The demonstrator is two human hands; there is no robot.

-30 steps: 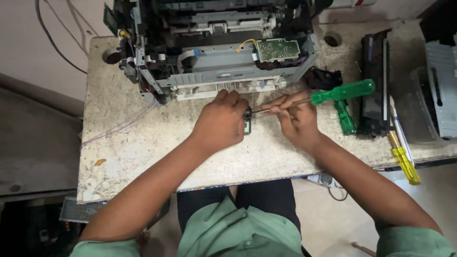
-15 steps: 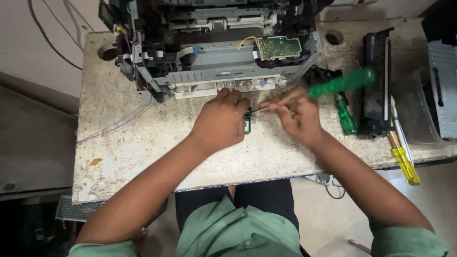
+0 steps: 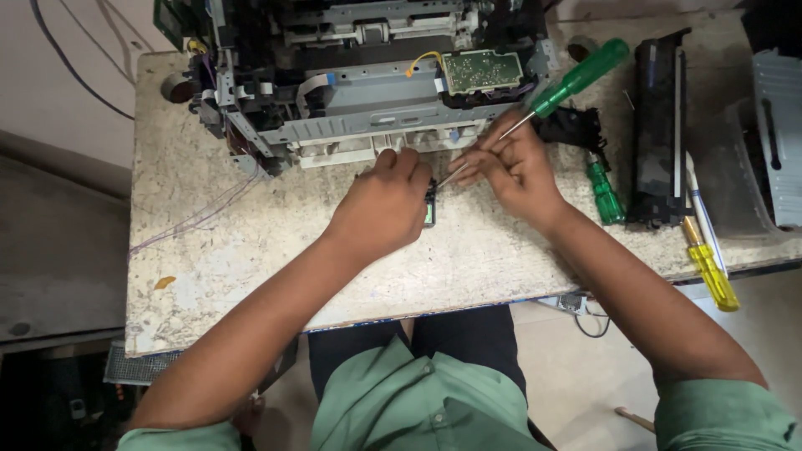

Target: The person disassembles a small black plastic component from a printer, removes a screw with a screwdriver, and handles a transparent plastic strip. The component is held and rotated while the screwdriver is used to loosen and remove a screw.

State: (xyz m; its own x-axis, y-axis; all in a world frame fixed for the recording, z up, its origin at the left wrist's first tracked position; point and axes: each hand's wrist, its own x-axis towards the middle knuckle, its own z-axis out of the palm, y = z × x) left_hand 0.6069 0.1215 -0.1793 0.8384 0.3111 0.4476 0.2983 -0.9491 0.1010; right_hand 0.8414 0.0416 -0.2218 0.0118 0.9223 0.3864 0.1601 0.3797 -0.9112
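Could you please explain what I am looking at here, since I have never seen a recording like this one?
The picture comes from a camera worn on a person's head, looking down at their own two bare hands over a worn stone-topped table. At the far edge stands an opened printer with its covers off, showing a green circuit board. The left hand holds a small dark part on the table. The right hand holds a green-handled screwdriver, its tip pointing toward that part. To the right lie a second green screwdriver, a long black cartridge, a yellow-handled screwdriver and a grey cover. The green sleeves at the bottom belong to the same person.
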